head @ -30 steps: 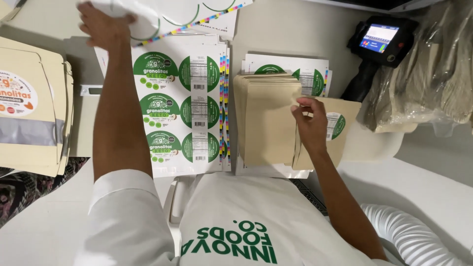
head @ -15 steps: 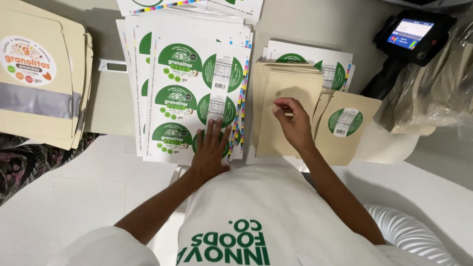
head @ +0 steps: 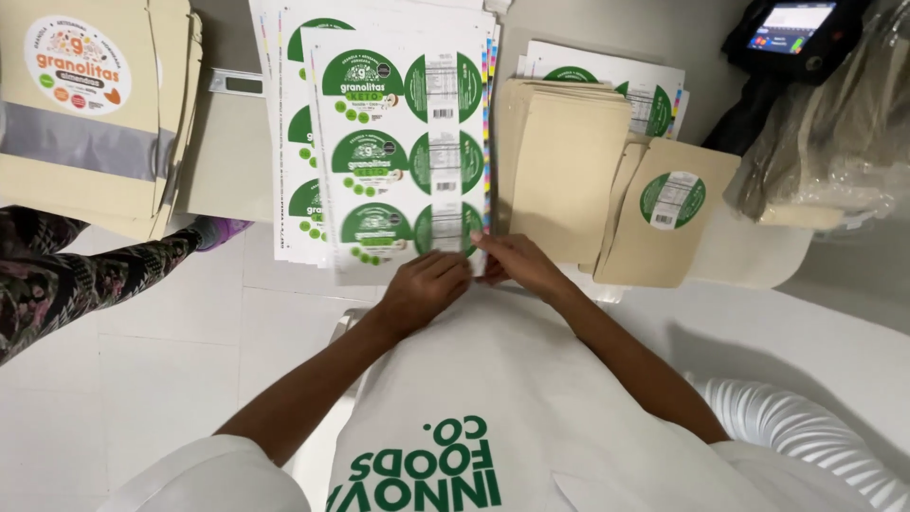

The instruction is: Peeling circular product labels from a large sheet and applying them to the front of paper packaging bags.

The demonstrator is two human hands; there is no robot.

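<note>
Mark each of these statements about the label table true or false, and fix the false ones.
1. Both hands meet at the near edge of the top label sheet. True: the left hand and right hand touch it there.
2. The labels on that sheet are red squares. False: they are green circles.
3. A stack of plain tan pouches lies right of the sheets. True.
4. The tan pouch further right has no label. False: it bears one green round label.
5. The handheld device at top right has a dark screen. False: its screen is lit.
</note>
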